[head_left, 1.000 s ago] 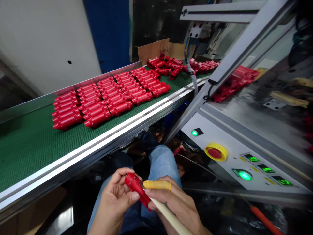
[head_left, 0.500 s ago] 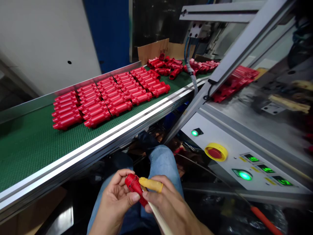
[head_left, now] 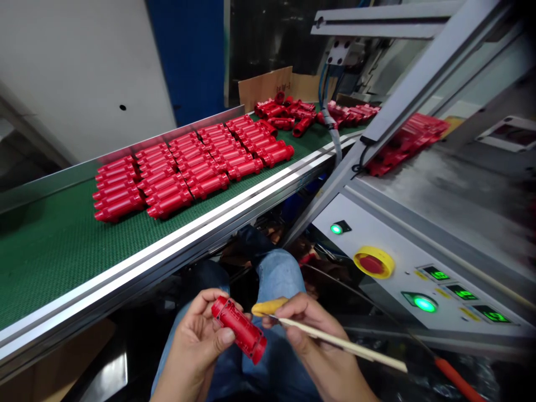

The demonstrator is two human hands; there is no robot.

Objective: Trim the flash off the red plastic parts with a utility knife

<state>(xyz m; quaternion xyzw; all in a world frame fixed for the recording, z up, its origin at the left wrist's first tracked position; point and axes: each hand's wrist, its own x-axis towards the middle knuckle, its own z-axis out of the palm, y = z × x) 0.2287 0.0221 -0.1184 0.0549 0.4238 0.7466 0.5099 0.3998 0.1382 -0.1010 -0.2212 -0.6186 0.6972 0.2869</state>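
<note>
My left hand (head_left: 201,338) is closed around one end of a red plastic tubular housing (head_left: 240,330), with the thumb on its near side. The housing lies slanted, its free end pointing down to the right, and small slots show along its surface. Just right of it, my right hand (head_left: 312,340) pinches a thin pale stick-like tool (head_left: 343,343) with a small metallic tip. A yellow finger cot (head_left: 268,307) covers my right index finger, which points toward the housing with a small gap between. Both hands are above my lap.
A green conveyor belt (head_left: 54,251) carries rows of red housings (head_left: 184,162), with a loose pile (head_left: 288,111) farther back beside cardboard. On the right stands a machine with a control panel (head_left: 347,251), a red-yellow stop button (head_left: 374,262) and lit displays. An orange-handled tool (head_left: 456,379) lies lower right.
My right hand has drawn back to the right from the housing, and the pale tool has swung round to point right. The red housing has turned, showing more of its slotted side.
</note>
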